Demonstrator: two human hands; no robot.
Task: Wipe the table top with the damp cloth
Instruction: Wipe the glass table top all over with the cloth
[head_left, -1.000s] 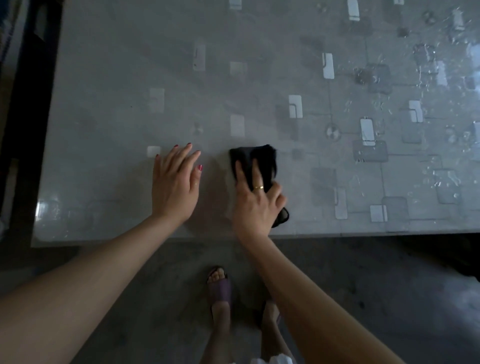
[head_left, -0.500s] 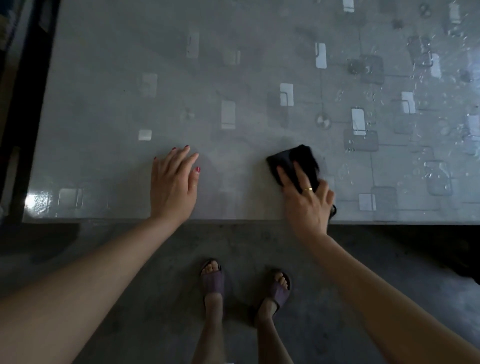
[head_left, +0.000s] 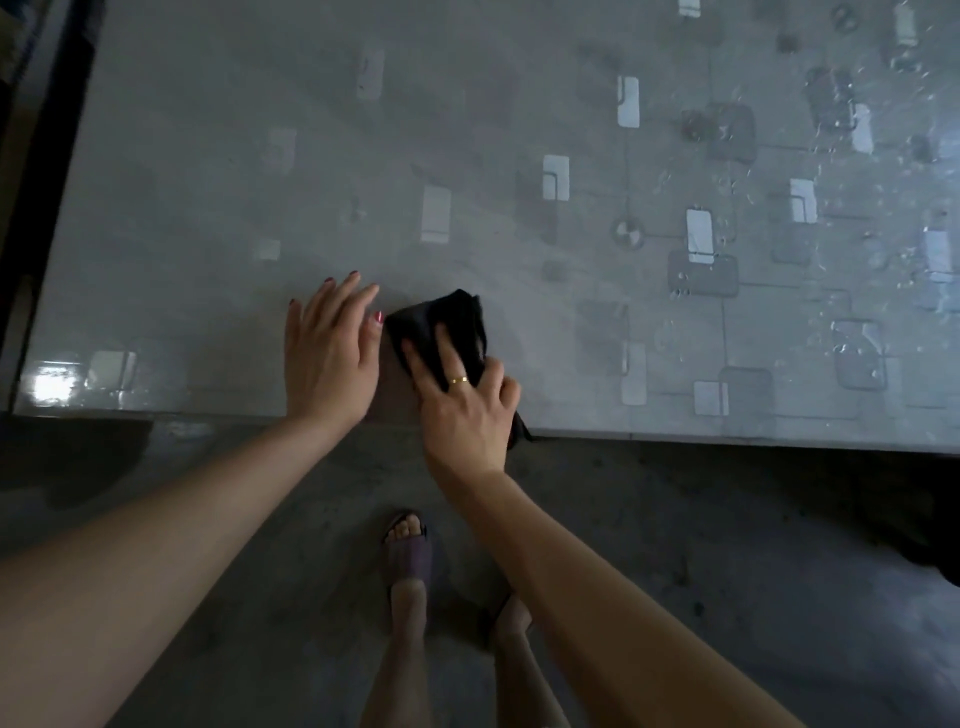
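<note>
A dark damp cloth (head_left: 441, 322) lies crumpled on the grey patterned table top (head_left: 467, 156), close to its near edge. My right hand (head_left: 462, 400) presses down on the cloth, fingers spread over it, a gold ring on one finger; part of the cloth hangs past the table edge under my palm. My left hand (head_left: 330, 353) rests flat on the table just left of the cloth, fingers apart, its thumb almost touching the cloth.
Water drops and wet streaks (head_left: 857, 156) cover the right side of the table. The table's near edge (head_left: 727, 441) runs across the view, with grey floor (head_left: 727, 571) and my sandalled feet (head_left: 408, 556) below. A dark frame (head_left: 47, 156) borders the table's left side.
My right hand has slid the cloth back leftward along the near edge, stopping beside my left hand. My left hand has stayed in place.
</note>
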